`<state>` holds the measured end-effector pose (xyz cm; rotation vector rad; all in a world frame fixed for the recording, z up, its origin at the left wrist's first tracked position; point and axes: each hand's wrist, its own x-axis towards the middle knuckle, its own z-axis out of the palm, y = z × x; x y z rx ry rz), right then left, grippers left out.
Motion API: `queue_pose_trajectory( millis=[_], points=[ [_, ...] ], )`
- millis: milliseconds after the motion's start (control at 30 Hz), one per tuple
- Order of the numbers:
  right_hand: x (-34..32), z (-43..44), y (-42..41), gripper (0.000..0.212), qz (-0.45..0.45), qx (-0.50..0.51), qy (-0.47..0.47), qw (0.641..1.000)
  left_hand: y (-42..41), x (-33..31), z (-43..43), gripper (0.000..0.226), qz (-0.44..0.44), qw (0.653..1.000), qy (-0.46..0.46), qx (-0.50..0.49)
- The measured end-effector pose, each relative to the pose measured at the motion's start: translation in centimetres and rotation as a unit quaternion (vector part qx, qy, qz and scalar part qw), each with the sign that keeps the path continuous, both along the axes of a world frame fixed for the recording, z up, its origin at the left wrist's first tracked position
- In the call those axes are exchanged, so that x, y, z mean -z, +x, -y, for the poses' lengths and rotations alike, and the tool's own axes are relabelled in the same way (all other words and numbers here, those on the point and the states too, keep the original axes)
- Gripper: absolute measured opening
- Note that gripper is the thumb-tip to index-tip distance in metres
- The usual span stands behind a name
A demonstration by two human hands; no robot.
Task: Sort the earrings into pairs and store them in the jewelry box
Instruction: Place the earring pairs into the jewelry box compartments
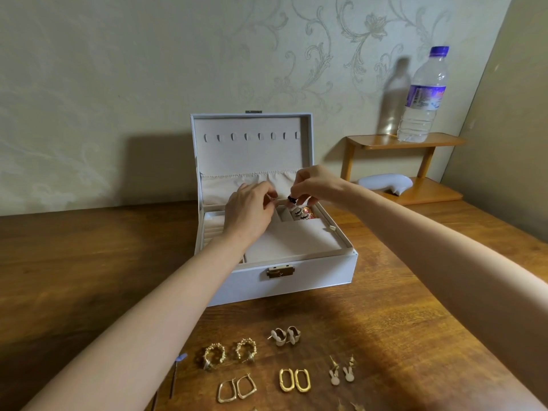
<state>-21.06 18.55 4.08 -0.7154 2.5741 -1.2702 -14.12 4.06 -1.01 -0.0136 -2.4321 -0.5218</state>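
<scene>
The open box (296, 280) sits mid-desk (89, 262), its lid (252, 149) upright toward the wall. Both hands, left (247, 212) and right (314, 185), meet over its back compartments. Earring pairs (278, 363) lie in rows by the desk's near edge. A bottle (422, 99) stands on a shelf (406, 140) at the far right corner.
</scene>
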Motion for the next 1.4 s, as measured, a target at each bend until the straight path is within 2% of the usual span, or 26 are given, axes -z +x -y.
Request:
queue_pose_trajectory(
  millis=[167,300,433,567,700,833,1133,1400],
  points=[
    [0.3,-0.2,0.2,0.002,0.005,-0.028,-0.021,0.999,0.1,-0.1,-0.1,0.014,-0.001,1.0,0.0,-0.001],
    [0.8,-0.4,-0.3,0.019,-0.028,-0.04,0.007,0.999,0.2,-0.1,-0.1,0.011,-0.006,1.0,0.009,0.002],
    [1.0,-0.5,-0.4,0.022,-0.047,-0.051,0.031,0.997,0.3,-0.2,-0.1,0.011,-0.003,1.0,0.01,0.001],
    [1.1,-0.5,-0.4,0.017,-0.029,-0.028,0.013,0.999,0.4,-0.2,-0.2,0.012,-0.002,1.0,0.008,-0.003],
    [1.4,-0.1,0.0,0.017,-0.124,-0.019,0.083,0.989,0.5,-0.2,-0.2,0.012,-0.001,1.0,0.008,-0.001],
    [1.7,0.1,0.4,0.019,-0.174,-0.027,0.12,0.977,0.4,-0.2,-0.2,0.013,0.009,1.0,0.003,0.0],
    [1.9,-0.4,0.8,0.031,-0.184,-0.023,0.118,0.976,0.5,-0.2,-0.4,0.024,0.102,0.994,-0.043,0.015],
    [2.3,-0.7,1.0,0.031,-0.188,-0.032,0.113,0.975,0.9,-0.5,-0.6,0.026,0.119,0.991,-0.048,0.034]
  ],
)
